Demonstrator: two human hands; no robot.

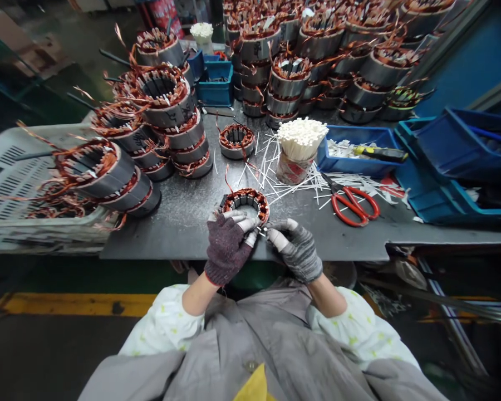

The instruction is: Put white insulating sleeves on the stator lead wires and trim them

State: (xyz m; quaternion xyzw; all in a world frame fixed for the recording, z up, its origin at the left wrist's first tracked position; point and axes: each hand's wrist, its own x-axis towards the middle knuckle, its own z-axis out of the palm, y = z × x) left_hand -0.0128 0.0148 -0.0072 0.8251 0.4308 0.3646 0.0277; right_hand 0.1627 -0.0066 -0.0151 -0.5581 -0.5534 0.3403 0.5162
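In the head view a small motor stator (262, 201) with copper windings lies near the front edge of the metal table. My left hand (229, 239), in a dark maroon knit glove with pale fingertips, grips the stator's near rim. My right hand (296, 249), in a grey knit glove, is at the rim's near right side with thumb and fingers pinched together. Something small, dark and white shows at those fingertips, too small to name. Behind the held stator stands another small stator (236, 141).
A can of white sticks (299, 147) stands ahead, with loose sticks around it. Red-handled scissors (354, 205) lie to the right, near a blue bin (359, 167) holding a yellow-black cutter (379, 153). Stacked stators (187, 139) rise at left and back; a white crate (8, 184) is far left.
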